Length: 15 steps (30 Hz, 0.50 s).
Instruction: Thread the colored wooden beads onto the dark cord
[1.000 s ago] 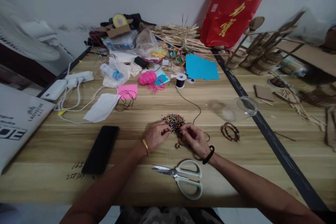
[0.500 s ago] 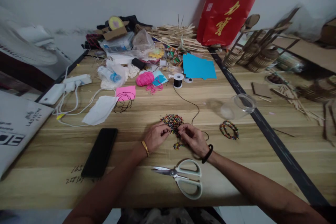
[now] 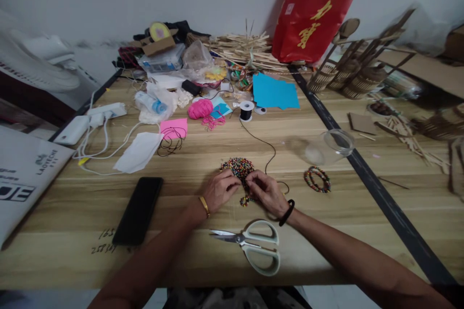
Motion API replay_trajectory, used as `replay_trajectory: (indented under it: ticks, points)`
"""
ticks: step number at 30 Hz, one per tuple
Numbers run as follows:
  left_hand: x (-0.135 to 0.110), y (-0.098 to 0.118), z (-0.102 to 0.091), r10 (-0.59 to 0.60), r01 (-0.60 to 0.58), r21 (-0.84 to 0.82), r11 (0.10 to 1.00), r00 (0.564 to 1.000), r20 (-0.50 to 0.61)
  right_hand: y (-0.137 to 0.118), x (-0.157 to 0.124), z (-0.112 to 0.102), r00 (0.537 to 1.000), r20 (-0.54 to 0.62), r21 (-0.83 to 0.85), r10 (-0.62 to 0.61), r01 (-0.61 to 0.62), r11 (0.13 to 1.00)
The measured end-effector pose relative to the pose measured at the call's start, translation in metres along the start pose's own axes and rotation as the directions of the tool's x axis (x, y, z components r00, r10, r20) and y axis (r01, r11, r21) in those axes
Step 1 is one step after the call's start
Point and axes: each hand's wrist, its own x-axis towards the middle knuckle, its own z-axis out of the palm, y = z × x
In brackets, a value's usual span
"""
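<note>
A heap of small multicoloured beads lies on the wooden table between my hands. My left hand is at the heap's near left side, thumb and forefinger pinched; anything between the tips is too small to make out. On the right, my right hand pinches the end of a thin black cord, which runs back to a spool. A short strand of threaded beads rests on the table just below the fingertips. Scissors with pale handles lie nearer me, blades apart.
A finished-looking beaded bracelet and a clear plastic cup are on the right. A black phone lies on the left. Pink yarn, blue paper and bamboo strips crowd the back.
My left hand has moved slightly right, bringing its fingertips closer to my right hand's. My right hand, the bead strand and the scissors stay nearly in place.
</note>
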Motion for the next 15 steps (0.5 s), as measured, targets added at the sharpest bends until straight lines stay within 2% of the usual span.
replay_trajectory:
  ticks: [6,10,15]
  points:
    - [0.0012,0.0035,-0.0009,0.007,-0.016,0.13,0.991,0.997,0.075,-0.0016,0.0001,0.0004,1.0,0.007,0.027,0.007,-0.008,1.0]
    - [0.0016,0.0056,-0.0011,0.003,-0.017,0.175,0.985,0.997,0.08,-0.0006,0.0002,0.0006,0.999,0.023,0.059,0.03,-0.031,0.998]
    - [0.0026,0.0069,-0.0012,-0.025,0.025,-0.014,1.0,1.0,0.006,0.0012,-0.0002,0.0006,0.999,0.025,0.017,0.031,-0.031,0.999]
